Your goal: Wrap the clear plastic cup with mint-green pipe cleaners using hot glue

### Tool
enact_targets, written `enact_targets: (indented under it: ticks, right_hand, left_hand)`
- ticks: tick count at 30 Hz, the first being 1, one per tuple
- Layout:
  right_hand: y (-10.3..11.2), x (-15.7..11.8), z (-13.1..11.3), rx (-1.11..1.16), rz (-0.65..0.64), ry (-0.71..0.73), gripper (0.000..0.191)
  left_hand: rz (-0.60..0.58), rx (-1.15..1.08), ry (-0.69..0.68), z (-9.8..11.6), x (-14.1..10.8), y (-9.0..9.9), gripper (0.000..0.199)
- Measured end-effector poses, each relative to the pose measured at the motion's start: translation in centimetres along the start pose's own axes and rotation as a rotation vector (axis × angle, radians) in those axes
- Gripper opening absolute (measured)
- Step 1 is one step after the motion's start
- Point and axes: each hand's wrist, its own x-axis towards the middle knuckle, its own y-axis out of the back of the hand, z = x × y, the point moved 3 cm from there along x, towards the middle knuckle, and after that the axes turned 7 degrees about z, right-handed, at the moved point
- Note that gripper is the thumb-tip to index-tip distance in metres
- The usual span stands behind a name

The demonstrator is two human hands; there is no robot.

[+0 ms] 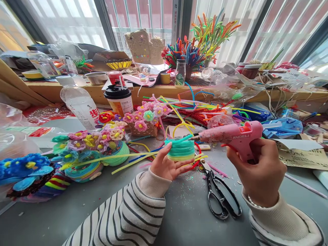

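A small round pot (180, 149), wound in teal pipe cleaner with pale yellow at its base, rests in my left hand (166, 163). The thumb presses on its near left side and the fingers lie under it. My right hand (261, 171) is wrapped round the handle of a pink glue gun (230, 133). Its metal nozzle touches or nearly touches the teal rim; I cannot tell which. A yellow pipe cleaner (112, 158) runs leftward from near my left hand. Black-handled scissors (217, 194) lie on the table below the pot.
Pipe-cleaner flower pots (84, 150) stand at the left, and a pink flower basket (143, 128) sits behind. A water bottle (79, 102) and a lidded coffee cup (119, 99) are beyond them. Loose pipe cleaners (189, 109) lie heaped at the back. A cluttered wooden ledge (151, 88) runs along the window.
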Motion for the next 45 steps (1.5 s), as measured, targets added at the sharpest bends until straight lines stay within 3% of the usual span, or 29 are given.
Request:
enact_targets:
  ticks: [33, 45]
  right_hand:
    - [0.17, -0.12, 0.02, -0.030, -0.027, 0.064, 0.027]
    - [0.15, -0.04, 0.27, -0.058, 0.028, 0.125, 0.027]
  left_hand:
    - [-0.013, 0.017, -0.052, 0.22, 0.31, 0.34, 0.041]
    - [-0.046, 0.056, -0.040, 0.31, 0.26, 0.26, 0.042]
